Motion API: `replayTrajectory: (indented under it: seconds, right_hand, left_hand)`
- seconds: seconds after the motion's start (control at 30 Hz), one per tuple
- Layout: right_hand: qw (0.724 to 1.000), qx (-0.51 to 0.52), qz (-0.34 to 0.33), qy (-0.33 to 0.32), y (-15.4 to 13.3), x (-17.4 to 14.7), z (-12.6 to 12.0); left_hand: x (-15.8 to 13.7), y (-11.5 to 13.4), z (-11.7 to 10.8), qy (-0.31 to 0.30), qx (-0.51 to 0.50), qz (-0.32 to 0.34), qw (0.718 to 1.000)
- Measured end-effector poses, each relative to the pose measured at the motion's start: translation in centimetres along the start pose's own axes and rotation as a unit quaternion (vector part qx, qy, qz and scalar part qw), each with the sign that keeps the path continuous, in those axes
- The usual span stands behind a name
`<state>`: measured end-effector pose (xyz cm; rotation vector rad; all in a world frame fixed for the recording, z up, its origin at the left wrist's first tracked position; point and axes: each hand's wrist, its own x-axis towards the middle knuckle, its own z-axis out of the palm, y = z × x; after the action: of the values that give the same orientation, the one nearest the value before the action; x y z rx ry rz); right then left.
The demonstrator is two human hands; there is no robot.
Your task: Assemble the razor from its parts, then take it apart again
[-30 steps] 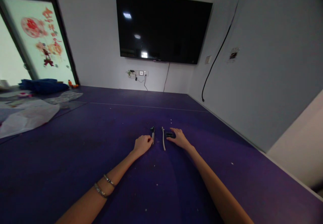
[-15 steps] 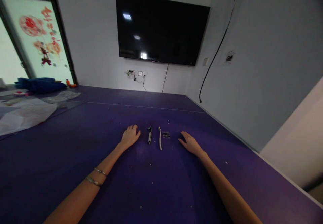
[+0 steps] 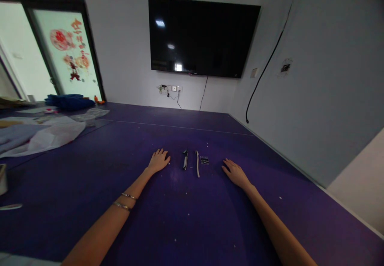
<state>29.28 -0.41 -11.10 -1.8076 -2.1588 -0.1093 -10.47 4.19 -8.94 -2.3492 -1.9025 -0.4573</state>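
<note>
My left hand point(image 3: 159, 161) lies palm down on the purple tabletop point(image 3: 207, 212), fingers spread, holding nothing. Just to its right is a slim black-and-grey object point(image 3: 185, 160) shaped like a razor. Beside that lies a whitish toothbrush point(image 3: 197, 164), its head pointing away from me. A small clear packet point(image 3: 204, 160) with dark contents, too small to make out, rests close to the toothbrush. My right hand point(image 3: 236, 173) is flat and empty farther right, apart from the packet, with its fingers stretched out.
Clear plastic sheeting point(image 3: 60, 134) and a dark blue cloth bundle point(image 3: 69, 102) lie at the far left. A pale container point(image 3: 3, 179) stands at the left edge. A black cable point(image 3: 265, 70) hangs along the right wall, and a television point(image 3: 201, 38) is mounted ahead.
My view has turned a little to the left, so everything appears farther right and more of the left side shows. Both hands stay resting beside the small objects.
</note>
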Motion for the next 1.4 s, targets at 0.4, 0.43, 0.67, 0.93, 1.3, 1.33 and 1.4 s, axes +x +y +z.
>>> replayTrajectory:
  seconds: [0.4,0.43,0.67,0.93,1.3,1.33,1.4]
  right_hand:
    - [1.0,0.008,0.008,-0.008,-0.3,-0.2,-0.4]
    - [1.0,0.009,0.008,-0.008,-0.3,-0.2,-0.4]
    - [1.0,0.025,0.011,-0.003,-0.3,-0.2,-0.3]
    - [1.0,0.008,0.012,-0.001,-0.7,-0.3,-0.6]
    - [1.0,0.011,0.02,-0.002,-0.6,-0.2,-0.4]
    - [1.0,0.012,0.021,-0.002,-0.6,-0.2,-0.5]
    - [1.0,0.017,0.022,-0.001,-0.7,-0.3,-0.6]
  left_hand:
    - [0.0,-0.2,0.1,0.002,-0.006,-0.001,1.0]
    - [0.1,-0.2,0.1,0.003,-0.007,0.0,1.0]
    - [0.1,-0.1,0.0,0.001,-0.017,-0.005,1.0]
    - [0.5,1.2,-1.5,0.076,-0.069,-0.028,0.994]
    - [2.2,8.8,-1.8,-0.032,-0.12,-0.044,0.991]
    - [2.3,9.2,-1.8,-0.034,-0.115,-0.05,0.992]
    - [2.6,9.7,-1.8,-0.043,-0.111,-0.063,0.991]
